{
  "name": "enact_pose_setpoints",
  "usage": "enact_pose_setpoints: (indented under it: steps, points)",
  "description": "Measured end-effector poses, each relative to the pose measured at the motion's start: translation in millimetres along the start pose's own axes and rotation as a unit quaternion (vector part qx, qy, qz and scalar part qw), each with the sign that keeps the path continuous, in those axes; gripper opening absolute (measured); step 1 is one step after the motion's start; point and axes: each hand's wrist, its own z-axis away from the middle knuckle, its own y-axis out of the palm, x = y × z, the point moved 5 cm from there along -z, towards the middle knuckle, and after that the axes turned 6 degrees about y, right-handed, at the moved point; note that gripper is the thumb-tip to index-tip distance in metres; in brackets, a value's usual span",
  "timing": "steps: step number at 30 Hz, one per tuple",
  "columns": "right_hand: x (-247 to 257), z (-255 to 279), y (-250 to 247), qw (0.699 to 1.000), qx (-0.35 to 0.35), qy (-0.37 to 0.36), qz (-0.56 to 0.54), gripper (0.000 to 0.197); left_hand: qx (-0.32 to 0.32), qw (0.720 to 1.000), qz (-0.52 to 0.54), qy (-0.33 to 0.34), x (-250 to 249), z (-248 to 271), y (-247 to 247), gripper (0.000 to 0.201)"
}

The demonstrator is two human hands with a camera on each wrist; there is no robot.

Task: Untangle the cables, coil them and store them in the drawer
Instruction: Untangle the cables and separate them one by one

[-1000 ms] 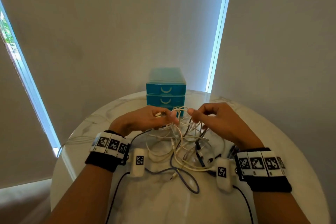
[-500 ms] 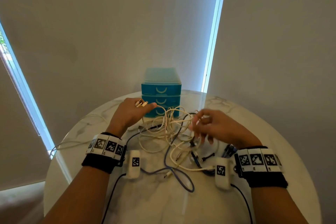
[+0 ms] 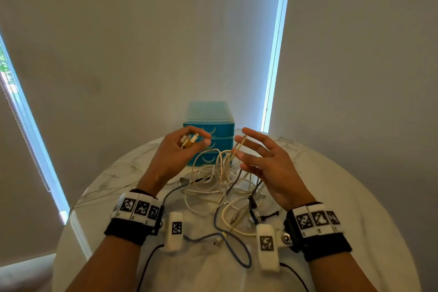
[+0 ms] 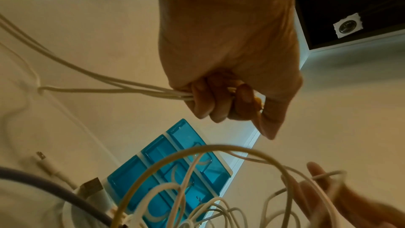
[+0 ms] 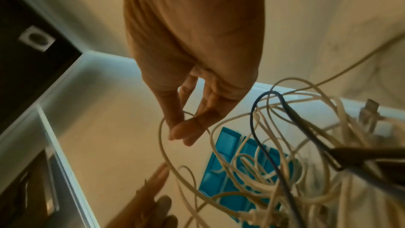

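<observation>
Head view: a round white marble table (image 3: 343,232) stands against pale roller blinds (image 3: 142,42) with bright window strips at their edges. At the far side sits a blue drawer unit (image 3: 214,125), drawers closed, contents hidden. A tangle of white cables (image 3: 213,187) lies between the raised hands. The left hand (image 3: 176,157) is curled around a bunch of connector ends (image 3: 188,141). The right hand (image 3: 265,163) has spread fingers, a cable loop (image 3: 238,147) hooked over them.

Left wrist view: the fingers (image 4: 210,100) clamp several white strands (image 4: 109,82).

Right wrist view: thumb and fingertips (image 5: 179,129) meet at a white loop (image 5: 163,146); whether they pinch it, I cannot tell.
</observation>
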Motion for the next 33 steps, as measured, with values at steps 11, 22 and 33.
enact_pose_setpoints:
  steps: [11,22,33]
  points:
    - [-7,1,-15,0.977,-0.211,0.015,0.003,0.044,0.191,0.977,-0.094,-0.033,4,10,21,0.031]
    - [-3,-5,17,0.997,-0.020,-0.006,-0.068,0.033,0.006,0.978,0.142,-0.155,13,-3,-2,0.057]
    - [-2,10,49,0.988,0.074,-0.049,0.125,0.034,-0.033,0.828,0.529,-0.184,18,0,-1,0.079]
